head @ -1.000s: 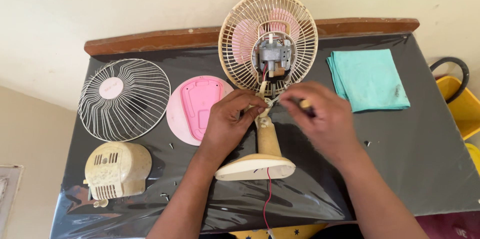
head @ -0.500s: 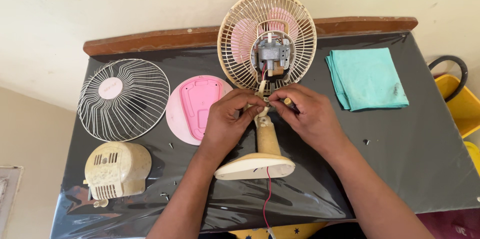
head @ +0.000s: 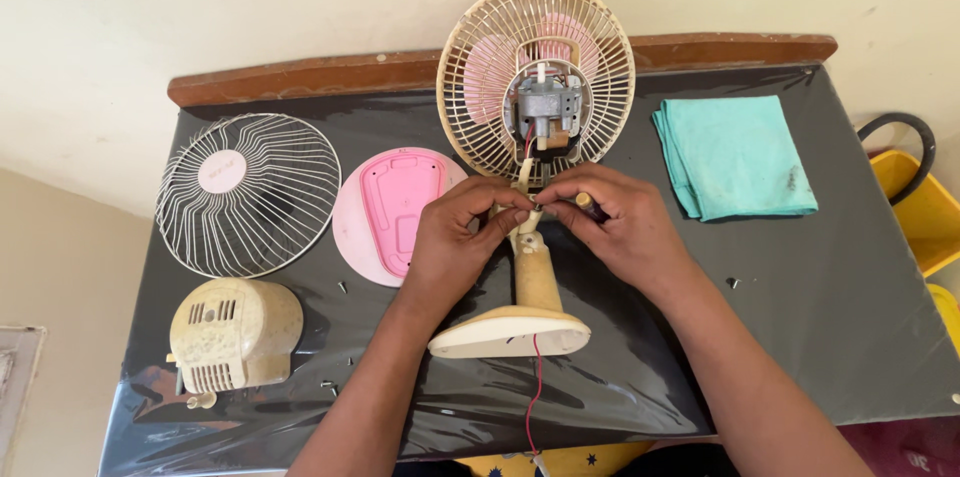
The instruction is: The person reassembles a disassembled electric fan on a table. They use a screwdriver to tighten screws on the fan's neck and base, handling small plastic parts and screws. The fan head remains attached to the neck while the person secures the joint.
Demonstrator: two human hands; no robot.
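Observation:
A cream table fan (head: 535, 282) lies on its front on the black table (head: 800, 337), its motor (head: 546, 109) bare against the rear grille (head: 480, 67). My left hand (head: 460, 237) pinches the fan's neck just below the motor. My right hand (head: 615, 222) holds a screwdriver (head: 585, 203) whose tip meets the neck beside the left fingers. A red wire (head: 533, 397) runs from the base toward me.
A loose white front grille (head: 248, 192) and a pink base plate (head: 395, 212) lie to the left. The cream motor cover (head: 235, 332) sits at front left. A folded teal cloth (head: 735, 155) lies right. Small screws (head: 733, 283) are scattered about. A yellow bin (head: 925, 207) stands past the right edge.
My right hand has moved left and closed in on the fan's neck, bringing the screwdriver tip up against my left fingers. The left hand stayed at the neck.

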